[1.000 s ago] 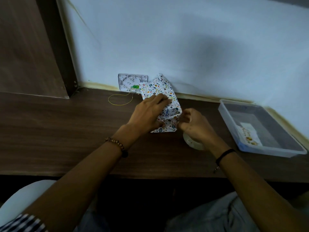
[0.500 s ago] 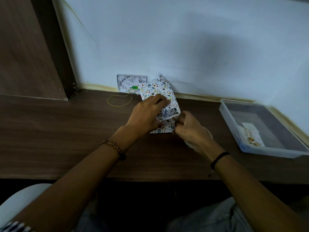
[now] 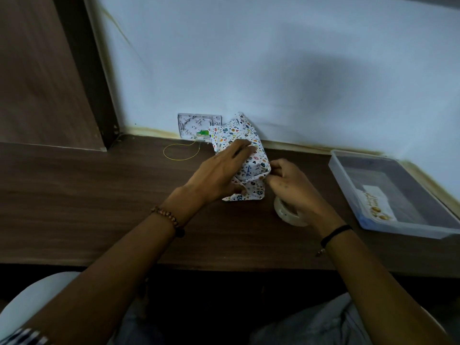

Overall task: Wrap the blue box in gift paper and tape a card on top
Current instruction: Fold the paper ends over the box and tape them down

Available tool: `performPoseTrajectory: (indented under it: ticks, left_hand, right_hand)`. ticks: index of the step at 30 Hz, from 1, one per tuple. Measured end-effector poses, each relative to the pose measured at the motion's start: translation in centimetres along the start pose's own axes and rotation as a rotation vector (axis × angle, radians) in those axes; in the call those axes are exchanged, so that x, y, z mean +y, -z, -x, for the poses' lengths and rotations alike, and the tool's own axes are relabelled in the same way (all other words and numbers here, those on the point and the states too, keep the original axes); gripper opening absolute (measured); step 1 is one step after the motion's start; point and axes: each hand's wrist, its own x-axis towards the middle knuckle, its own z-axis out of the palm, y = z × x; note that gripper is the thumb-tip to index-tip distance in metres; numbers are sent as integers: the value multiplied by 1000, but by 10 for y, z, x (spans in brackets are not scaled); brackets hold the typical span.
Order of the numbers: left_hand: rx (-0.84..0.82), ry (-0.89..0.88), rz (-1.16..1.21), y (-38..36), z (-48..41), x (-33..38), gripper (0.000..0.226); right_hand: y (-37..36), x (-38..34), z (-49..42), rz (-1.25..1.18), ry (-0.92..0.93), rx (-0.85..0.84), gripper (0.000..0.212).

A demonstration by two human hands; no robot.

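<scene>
Gift paper [image 3: 249,162] with little coloured shapes covers the box, which is hidden inside it. It sits in the middle of the frame, on the dark worktop [image 3: 99,195] near the wall. The left hand [image 3: 219,173] lies on top, fingers straight and close together, pressing the paper down. The right hand [image 3: 291,185] is at its right side, fingers curled, pinching a fold of the paper. A tape roll [image 3: 286,215] sits under the right wrist. At the right of the frame, a clear tray [image 3: 348,192] holds a card [image 3: 375,202].
</scene>
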Motion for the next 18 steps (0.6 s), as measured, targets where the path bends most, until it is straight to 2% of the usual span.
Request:
performPoseTrajectory:
  ticks: [4, 6, 10, 14, 16, 18]
  left_hand:
    - [-21, -9, 5, 2, 1, -2, 103]
    - [-25, -26, -47, 2, 1, -3, 100]
    - [32, -39, -272, 2, 6, -6, 99]
    - [50, 38, -266, -1, 8, -10, 102]
    - [48, 83, -242, -3, 9, -9, 105]
    - [53, 104, -236, -5, 9, -4, 107]
  right_hand:
    - [3, 1, -1, -53, -1, 13, 28]
    - [3, 2, 1, -53, 0, -8, 33]
    - [1, 2, 4, 82, 66, -71, 70]
    - [-11, 2, 2, 245, 141, 9, 97]
    - [-19, 4, 1, 318, 182, 81, 95]
    - [-24, 8, 0, 446, 256, 158, 84]
